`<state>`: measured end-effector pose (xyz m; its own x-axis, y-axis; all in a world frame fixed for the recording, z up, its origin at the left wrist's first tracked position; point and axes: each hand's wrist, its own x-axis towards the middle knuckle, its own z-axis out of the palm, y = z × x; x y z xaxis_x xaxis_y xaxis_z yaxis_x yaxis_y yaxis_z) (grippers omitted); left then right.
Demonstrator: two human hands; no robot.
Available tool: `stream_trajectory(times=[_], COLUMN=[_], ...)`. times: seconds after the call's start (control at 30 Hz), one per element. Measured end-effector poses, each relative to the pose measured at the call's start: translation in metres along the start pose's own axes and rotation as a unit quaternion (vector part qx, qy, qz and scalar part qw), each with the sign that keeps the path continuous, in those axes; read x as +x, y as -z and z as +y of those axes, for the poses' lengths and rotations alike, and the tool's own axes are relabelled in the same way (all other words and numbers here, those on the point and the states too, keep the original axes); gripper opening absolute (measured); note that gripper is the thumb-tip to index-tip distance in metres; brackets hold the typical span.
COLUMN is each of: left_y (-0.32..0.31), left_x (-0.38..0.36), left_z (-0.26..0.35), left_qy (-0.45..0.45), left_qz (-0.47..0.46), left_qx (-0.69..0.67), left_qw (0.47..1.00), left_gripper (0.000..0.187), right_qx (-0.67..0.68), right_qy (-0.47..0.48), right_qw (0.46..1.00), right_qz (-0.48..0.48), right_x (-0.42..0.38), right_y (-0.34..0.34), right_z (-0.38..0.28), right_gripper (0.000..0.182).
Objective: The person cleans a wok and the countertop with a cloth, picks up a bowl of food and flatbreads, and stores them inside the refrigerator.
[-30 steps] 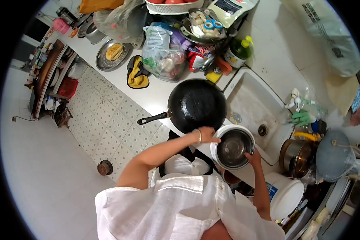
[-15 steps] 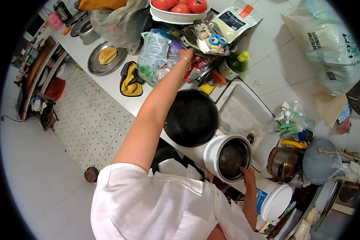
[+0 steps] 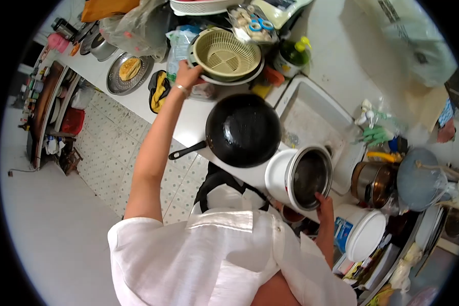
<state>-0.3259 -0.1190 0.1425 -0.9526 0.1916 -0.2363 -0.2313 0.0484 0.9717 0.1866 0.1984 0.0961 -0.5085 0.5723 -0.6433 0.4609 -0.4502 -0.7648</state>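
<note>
My left hand [image 3: 189, 74] is closed on the rim of a metal basin [image 3: 239, 80], with a beige plastic colander [image 3: 204, 48] nested inside it. The stack is over the counter beside a plastic bag [image 3: 179, 45]. Just in front lies a black frying pan [image 3: 243, 130], its handle pointing left. My right hand [image 3: 325, 206] grips the near rim of a steel pot [image 3: 311, 178], thumb over the edge. This pot sits in or on a white round container [image 3: 279, 173] at the counter's front edge.
A white sink [image 3: 316, 112] lies right of the frying pan. A green pump bottle [image 3: 292, 53] and a bag of mushrooms with blue scissors [image 3: 257, 24] stand at the back. Flatbread rests on a perforated tray [image 3: 118, 84]. A lidded white bucket [image 3: 364, 242] stands right of my right hand.
My left hand has come back from behind the bags and now has the colander and basin in its grasp. My right hand stays on the pot rim. The view has shifted slightly.
</note>
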Motion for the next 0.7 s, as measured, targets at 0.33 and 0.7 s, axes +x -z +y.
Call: stream_trajectory(times=[0.33,0.7], left_y=[-0.051,-0.161], left_x=[-0.185,-0.257], left_z=[-0.091,-0.217], left_qy=[0.044,-0.059], left_qz=[-0.271,-0.258], left_qx=[0.133,0.276], left_qw=[0.952,0.924], left_gripper=[0.049,0.050], right_qx=[0.064,0.130], right_qy=[0.011,0.014], right_qw=[0.998,0.990], right_qz=[0.017,0.047], right_x=[-0.041,-0.053], right_y=[0.039,0.080], right_z=[-0.038,-0.010], right_gripper=[0.026,0.032])
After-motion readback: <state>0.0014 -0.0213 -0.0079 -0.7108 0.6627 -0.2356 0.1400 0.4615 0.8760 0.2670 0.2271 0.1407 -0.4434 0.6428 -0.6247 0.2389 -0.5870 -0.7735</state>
